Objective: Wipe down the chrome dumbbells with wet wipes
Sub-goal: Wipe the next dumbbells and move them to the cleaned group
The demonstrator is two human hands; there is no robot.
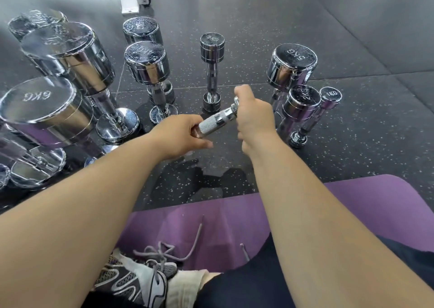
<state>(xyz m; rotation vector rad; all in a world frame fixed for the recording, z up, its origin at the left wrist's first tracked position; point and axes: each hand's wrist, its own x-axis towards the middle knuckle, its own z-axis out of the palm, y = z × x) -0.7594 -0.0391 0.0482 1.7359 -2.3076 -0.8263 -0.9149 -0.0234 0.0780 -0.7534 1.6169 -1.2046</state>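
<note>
Above floor (305, 25) | left fingers (187, 124) grip dumbbell (216, 122) | right fingers (244, 94) seemingly clasp its end

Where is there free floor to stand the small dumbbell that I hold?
The small dumbbell should fit between the slim middle dumbbell and the right-hand 5KG dumbbell, right of the 1KG dumbbell, or just ahead of the purple mat. Around the 6KG dumbbell it is crowded.

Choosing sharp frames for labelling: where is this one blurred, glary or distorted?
Head view: the 6KG dumbbell and neighbours at left are smeared and lens-stretched, with glare on chrome; the held dumbbell in the left hand and right hand is sharp.
</note>
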